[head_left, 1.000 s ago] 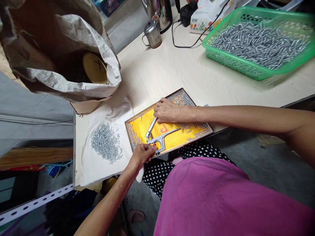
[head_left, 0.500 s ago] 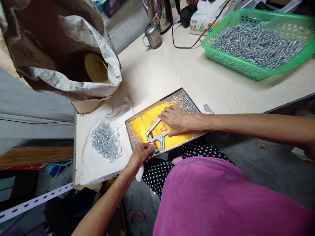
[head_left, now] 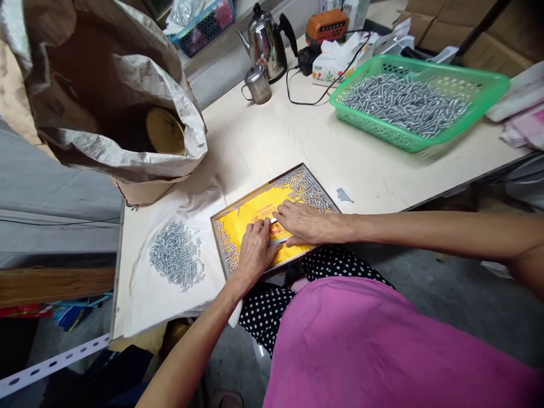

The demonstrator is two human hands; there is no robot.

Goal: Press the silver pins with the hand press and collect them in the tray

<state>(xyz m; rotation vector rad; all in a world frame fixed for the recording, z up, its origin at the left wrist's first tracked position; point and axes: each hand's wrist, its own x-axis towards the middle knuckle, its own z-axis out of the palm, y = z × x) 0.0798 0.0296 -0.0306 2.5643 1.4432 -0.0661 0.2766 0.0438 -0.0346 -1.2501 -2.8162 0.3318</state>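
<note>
A shallow tray (head_left: pixel 238 208) with a yellow printed lining lies tilted across the table's near edge. Over it, my right hand (head_left: pixel 306 224) grips the handles of grey metal pliers (head_left: pixel 278 241). My left hand (head_left: pixel 255 252) is wrapped over the head of the same pliers, so their jaws and whatever is in them are hidden. Small silvery metal pieces (head_left: pixel 312 190) are heaped in the tray's far right corner, and others (head_left: pixel 227 249) lie along its left side. To the left, a pile of similar pieces (head_left: pixel 176 255) rests on white cloth (head_left: pixel 140 300).
A green basket (head_left: pixel 378 133) full of silvery pieces stands at the right. Behind are a metal cup (head_left: pixel 258 85), a kettle (head_left: pixel 266 45), a black cable (head_left: pixel 306 103) and an orange battery (head_left: pixel 326 26). A large open sack (head_left: pixel 161 170) rises at the left.
My left hand has moved from the pliers' jaw end up over their head, covering it. My right hand stays on the handles. The view has shifted a little.
</note>
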